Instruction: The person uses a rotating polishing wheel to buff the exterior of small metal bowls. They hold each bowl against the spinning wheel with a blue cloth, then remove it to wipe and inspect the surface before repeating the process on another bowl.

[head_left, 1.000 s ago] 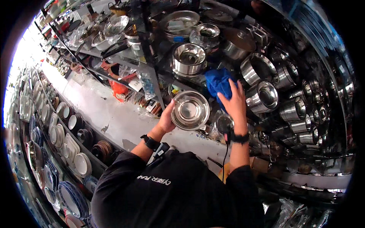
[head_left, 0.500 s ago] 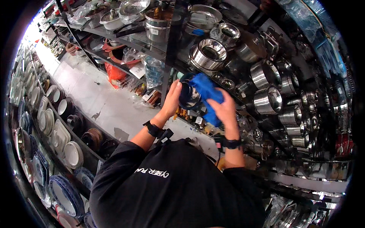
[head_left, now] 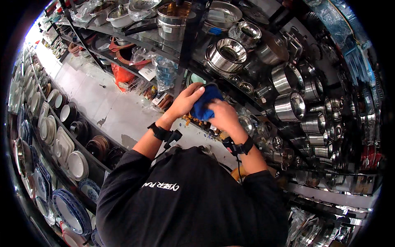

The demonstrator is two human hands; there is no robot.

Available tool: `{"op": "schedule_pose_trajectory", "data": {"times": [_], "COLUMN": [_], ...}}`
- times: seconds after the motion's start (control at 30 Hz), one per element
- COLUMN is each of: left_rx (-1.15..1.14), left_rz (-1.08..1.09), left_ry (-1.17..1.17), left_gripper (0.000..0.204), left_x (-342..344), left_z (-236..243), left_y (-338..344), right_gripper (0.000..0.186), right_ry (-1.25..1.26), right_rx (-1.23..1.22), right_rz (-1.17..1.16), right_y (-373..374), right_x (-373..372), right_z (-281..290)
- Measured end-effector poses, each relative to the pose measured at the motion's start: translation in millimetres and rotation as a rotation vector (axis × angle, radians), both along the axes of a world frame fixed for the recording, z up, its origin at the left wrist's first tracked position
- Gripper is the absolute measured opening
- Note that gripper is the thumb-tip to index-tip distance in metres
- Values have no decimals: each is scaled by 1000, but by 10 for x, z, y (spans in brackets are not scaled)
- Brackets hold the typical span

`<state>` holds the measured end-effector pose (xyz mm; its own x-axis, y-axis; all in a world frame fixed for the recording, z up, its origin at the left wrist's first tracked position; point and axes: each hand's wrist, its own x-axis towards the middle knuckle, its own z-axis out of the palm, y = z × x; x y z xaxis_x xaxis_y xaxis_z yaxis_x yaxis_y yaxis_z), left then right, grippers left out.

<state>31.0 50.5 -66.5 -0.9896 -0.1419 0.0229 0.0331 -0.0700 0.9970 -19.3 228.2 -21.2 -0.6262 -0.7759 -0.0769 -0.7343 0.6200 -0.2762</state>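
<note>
In front of my chest my left hand (head_left: 186, 101) grips the left side of a dark round bowl (head_left: 212, 85), thumb toward its rim. A bunched blue cloth (head_left: 203, 105) lies over the bowl and hides most of it. My right hand (head_left: 224, 115) presses the cloth into the bowl, its fingers bent and partly buried in the folds. Both wrists carry black straps with small devices on them.
Steel bowls (head_left: 228, 54) and pots (head_left: 289, 106) crowd the shelves ahead and to the right. A lidded steel pot (head_left: 170, 22) stands on the upper shelf. On the left are racks of plates (head_left: 77, 165). Pale floor (head_left: 119, 111) runs between, with a red bag (head_left: 121, 76) beside the shelf.
The cloth, draped loosely across the bowl's right side before, is now bunched into it. My right hand has moved left and in, and the bowl's shiny inside is now covered.
</note>
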Motion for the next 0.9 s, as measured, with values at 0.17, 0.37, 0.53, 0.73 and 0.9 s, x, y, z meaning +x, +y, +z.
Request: {"op": "schedule_pose_trajectory", "data": {"times": [0.17, 0.37, 0.53, 0.73, 0.9], "left_rx": [231, 198, 151, 915, 600], "left_rz": [107, -91, -29, -157, -34], "left_ry": [-42, 86, -15, -143, -177], "left_gripper": [53, 49, 43, 39, 43], "left_x": [-59, -60, 63, 45, -14], "left_z": [-215, 152, 300, 28, 136], "left_y": [198, -21, 11, -52, 293], "right_gripper": [49, 49, 39, 45, 38], "right_ry": [-158, -328, -95, -105, -1134], "right_rx": [-661, -480, -183, -909, -1223], "right_rz": [-224, 250, 269, -241, -499], "right_y": [-80, 86, 389, 859, 617], "right_x": [-173, -172, -145, -392, -285], "right_z": [-17, 60, 348, 240, 2]}}
